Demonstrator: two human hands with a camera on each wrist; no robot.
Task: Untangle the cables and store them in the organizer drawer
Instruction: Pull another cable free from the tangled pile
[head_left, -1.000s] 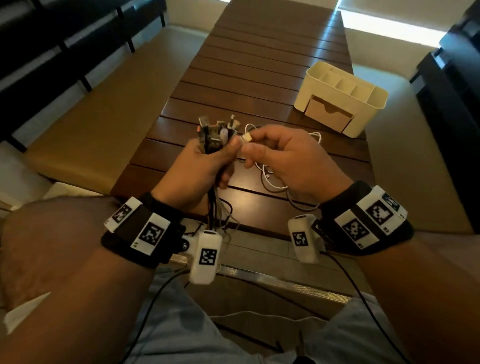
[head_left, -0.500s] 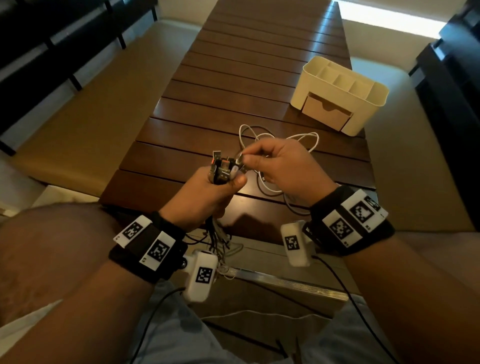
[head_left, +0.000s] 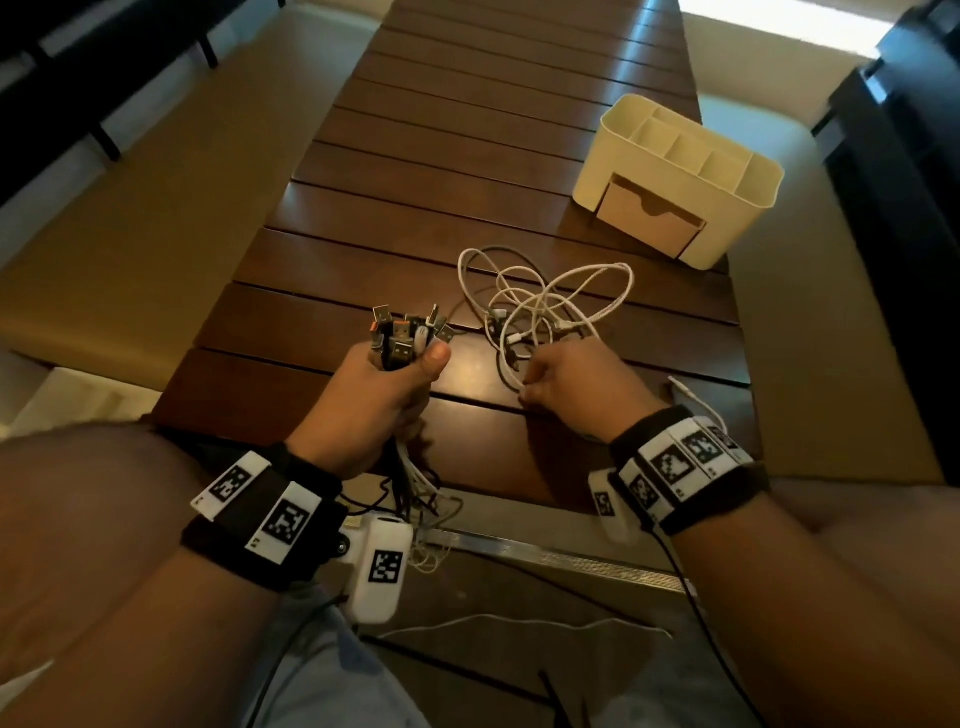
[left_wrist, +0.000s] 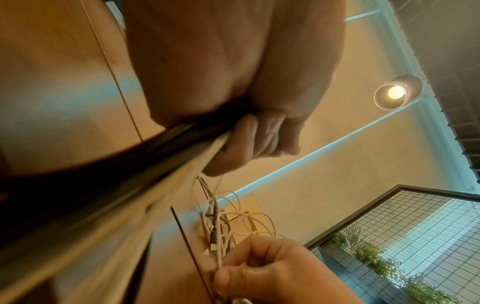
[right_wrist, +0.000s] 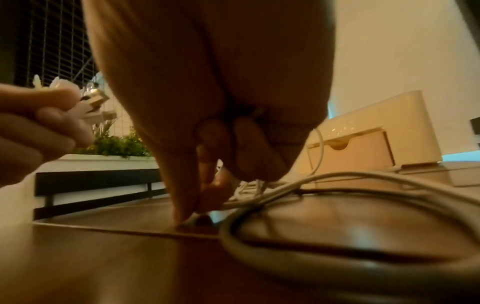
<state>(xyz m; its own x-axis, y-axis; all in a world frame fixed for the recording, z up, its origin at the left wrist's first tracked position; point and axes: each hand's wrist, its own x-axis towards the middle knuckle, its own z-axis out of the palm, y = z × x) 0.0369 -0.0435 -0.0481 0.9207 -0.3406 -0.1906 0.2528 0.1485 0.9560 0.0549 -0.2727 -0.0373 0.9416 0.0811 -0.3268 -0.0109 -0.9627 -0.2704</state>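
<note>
My left hand (head_left: 402, 371) grips a bundle of cables just below their USB plugs (head_left: 402, 332), which stick up from the fist; the cords hang down past the table edge. In the left wrist view its fingers (left_wrist: 259, 139) curl round the cords. A tangle of white cables (head_left: 545, 296) lies on the wooden table (head_left: 441, 156). My right hand (head_left: 527, 392) pinches one white cable (left_wrist: 221, 253) at the tangle's near edge, fingertips (right_wrist: 207, 197) down on the table. The cream organizer (head_left: 727, 171) stands at the far right with its drawer (head_left: 644, 218) closed.
Beige benches (head_left: 130, 249) run along both sides of the table. A white cable end (head_left: 691, 395) lies near my right wrist. More cords (head_left: 426, 525) dangle below the table's near edge over my lap. Dark furniture (head_left: 909, 182) stands at the right.
My right hand left the plugs in my left fist and dropped right onto the table, pinching a white cable in the tangle. The left hand keeps the bundle, a little lower.
</note>
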